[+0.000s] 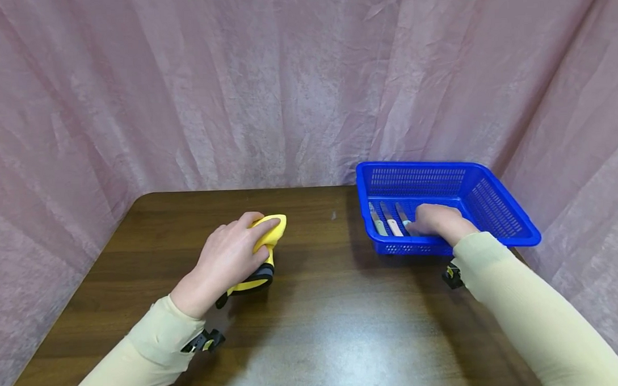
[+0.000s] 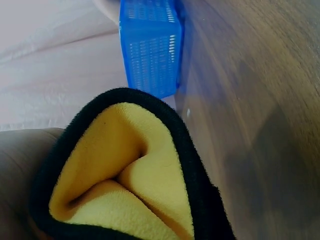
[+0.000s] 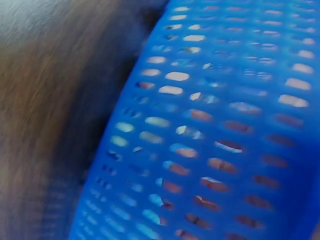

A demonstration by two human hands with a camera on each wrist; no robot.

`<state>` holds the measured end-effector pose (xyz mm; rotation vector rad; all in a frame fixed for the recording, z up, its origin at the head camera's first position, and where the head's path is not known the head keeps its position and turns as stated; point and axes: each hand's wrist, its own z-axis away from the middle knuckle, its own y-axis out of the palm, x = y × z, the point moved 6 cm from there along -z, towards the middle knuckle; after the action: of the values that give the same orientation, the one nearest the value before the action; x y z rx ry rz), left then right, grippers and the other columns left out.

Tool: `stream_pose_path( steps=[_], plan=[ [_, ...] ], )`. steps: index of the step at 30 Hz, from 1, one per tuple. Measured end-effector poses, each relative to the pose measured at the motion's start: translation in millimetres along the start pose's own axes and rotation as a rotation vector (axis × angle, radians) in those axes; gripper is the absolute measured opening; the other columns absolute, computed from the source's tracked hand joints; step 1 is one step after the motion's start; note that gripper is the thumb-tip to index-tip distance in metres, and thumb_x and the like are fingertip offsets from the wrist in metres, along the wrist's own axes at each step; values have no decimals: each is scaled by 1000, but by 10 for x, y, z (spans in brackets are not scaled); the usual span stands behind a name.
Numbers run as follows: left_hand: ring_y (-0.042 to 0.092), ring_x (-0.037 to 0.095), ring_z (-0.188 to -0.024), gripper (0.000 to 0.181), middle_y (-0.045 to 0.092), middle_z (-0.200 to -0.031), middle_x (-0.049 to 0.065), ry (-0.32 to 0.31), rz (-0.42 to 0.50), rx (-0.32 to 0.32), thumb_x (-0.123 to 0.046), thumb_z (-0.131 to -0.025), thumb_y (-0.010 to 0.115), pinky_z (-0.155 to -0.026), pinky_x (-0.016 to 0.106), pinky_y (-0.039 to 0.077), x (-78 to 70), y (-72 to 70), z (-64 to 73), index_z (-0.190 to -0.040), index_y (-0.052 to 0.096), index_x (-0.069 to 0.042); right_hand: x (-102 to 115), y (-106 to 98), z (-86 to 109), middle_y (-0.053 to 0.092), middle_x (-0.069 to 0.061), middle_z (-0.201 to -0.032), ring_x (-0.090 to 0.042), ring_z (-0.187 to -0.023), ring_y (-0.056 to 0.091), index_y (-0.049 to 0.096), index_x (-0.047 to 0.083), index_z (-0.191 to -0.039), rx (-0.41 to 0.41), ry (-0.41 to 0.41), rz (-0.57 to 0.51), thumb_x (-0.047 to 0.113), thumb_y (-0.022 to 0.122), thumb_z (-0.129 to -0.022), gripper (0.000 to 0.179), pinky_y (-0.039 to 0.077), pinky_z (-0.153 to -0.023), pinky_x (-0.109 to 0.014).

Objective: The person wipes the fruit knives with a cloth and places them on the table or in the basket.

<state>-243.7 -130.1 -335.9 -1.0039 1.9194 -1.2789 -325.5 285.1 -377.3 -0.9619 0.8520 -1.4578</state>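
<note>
My left hand (image 1: 229,255) grips a bunched yellow microfibre cloth (image 1: 272,234) just above the wooden table. Its black edging and folded yellow inside fill the lower left wrist view (image 2: 145,185). On the right, my right hand (image 1: 437,220) reaches over the front rim into a blue plastic basket (image 1: 449,246). Its fingers pinch the light-blue handle of a knife (image 1: 403,212), whose blade points to the back. Left of that lie a pink-handled knife (image 1: 392,221) and a green-handled knife (image 1: 378,222). The basket's slotted wall (image 3: 200,125) hides most of this hand in the right wrist view.
The brown wooden table (image 1: 313,306) carries the basket near its back right corner. Pink curtains (image 1: 285,91) hang close behind the table and along both sides. A small pale speck (image 1: 333,215) lies left of the basket.
</note>
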Motion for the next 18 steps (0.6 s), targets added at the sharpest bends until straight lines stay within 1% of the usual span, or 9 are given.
stream_pose_path(
  steps=[2,6,8,10,12,14,18],
  plan=[
    [73,34,-97,58,66,-142,16,-8,0,7,-16,-94,75,-77,50,57,21,0,5,-152,70,-22,34,-58,52,58,-6,-82,-28,-83,61,66,11,-91,-53,-16,1,43,58,-111,39,50,-80,-53],
    [73,35,-99,57,66,-143,16,-28,1,31,-17,-95,74,-80,51,57,64,13,21,-152,69,-23,100,-137,157,66,-10,-92,-31,-89,63,70,4,-108,-168,-67,-28,45,58,-112,43,52,-82,-54],
    [73,34,-99,57,66,-143,16,-36,-2,43,-17,-96,74,-80,51,57,88,26,35,-152,69,-23,137,-153,219,72,-16,-105,-35,-96,66,70,0,-122,-216,-91,-51,45,58,-112,48,54,-87,-58],
    [73,34,-99,57,66,-143,16,-41,-6,47,-17,-96,74,-79,51,57,117,35,49,-152,69,-23,190,-158,286,74,-21,-117,-40,-104,68,69,-4,-129,-258,-120,-75,43,60,-112,50,54,-93,-62],
    [73,34,-97,56,66,-142,16,-45,-8,51,-17,-96,74,-77,50,56,151,44,66,-152,70,-23,251,-156,347,73,-25,-126,-45,-114,69,69,-5,-134,-290,-157,-91,43,60,-113,53,53,-99,-67],
    [73,34,-96,56,67,-141,16,-49,-12,54,-17,-96,75,-77,50,56,185,58,74,-151,70,-22,309,-148,402,70,-28,-135,-49,-124,66,67,-5,-139,-311,-191,-101,44,60,-113,56,50,-105,-69],
    [73,35,-96,55,67,-140,16,-61,-15,71,-18,-96,76,-75,50,56,259,101,87,-151,70,-21,425,-128,523,65,-30,-144,-52,-136,59,63,-5,-148,-337,-247,-94,47,58,-114,62,47,-109,-71]
  ],
)
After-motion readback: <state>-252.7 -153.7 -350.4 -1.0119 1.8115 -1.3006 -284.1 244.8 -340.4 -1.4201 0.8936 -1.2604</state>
